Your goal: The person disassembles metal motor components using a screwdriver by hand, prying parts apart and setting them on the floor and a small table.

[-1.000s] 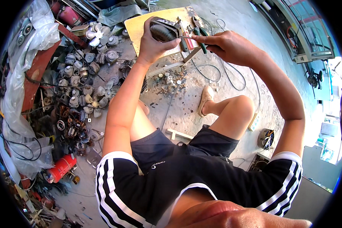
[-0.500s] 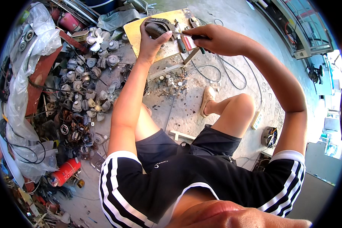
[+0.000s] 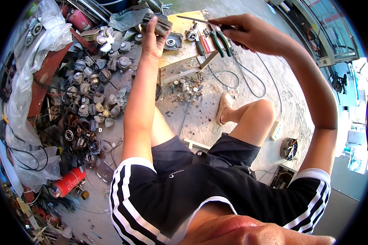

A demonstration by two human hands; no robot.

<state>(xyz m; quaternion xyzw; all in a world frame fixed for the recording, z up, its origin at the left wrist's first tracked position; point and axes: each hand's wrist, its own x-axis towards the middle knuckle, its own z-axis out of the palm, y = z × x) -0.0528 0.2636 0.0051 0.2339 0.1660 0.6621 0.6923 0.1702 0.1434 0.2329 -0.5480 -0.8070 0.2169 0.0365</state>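
Hands [image 3: 255, 36] apart; tool [image 3: 195, 19] partly hidden

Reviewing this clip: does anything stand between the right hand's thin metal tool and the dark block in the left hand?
Nothing visible does. The thin metal tool in the right hand has an open gap to the dark block in the left hand. The metal cover sits lower, outside that gap.

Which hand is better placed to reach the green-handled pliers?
Probably the right hand, nearer the pliers though holding a slim metal tool; the left hand, farther away, grips a dark blocky part.
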